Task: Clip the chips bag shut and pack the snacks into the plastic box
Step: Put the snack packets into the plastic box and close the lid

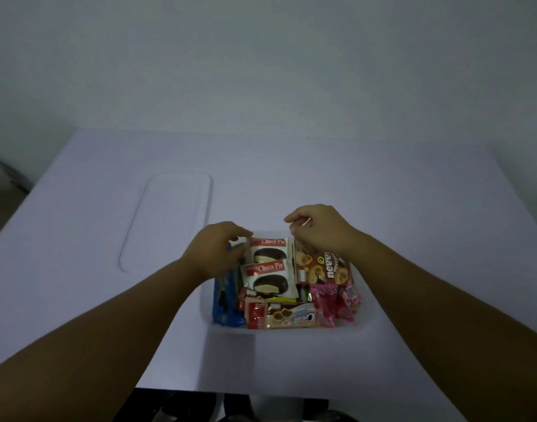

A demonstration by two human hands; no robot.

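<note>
- head view: i see the plastic box (364,325) on the tabletop (383,184), packed with snacks.
- my left hand (214,251) curls on the upper choco pie (268,251) at the box's 11 o'clock.
- my right hand (319,228) pinches the biscuit pack (320,268) at 1 o'clock.
- lid (170,217) lies at 10 o'clock.

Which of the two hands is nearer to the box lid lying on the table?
Left. The left hand is at the box's far-left corner, on the side facing the lid. The right hand is beyond it, over the far-right part.
</note>
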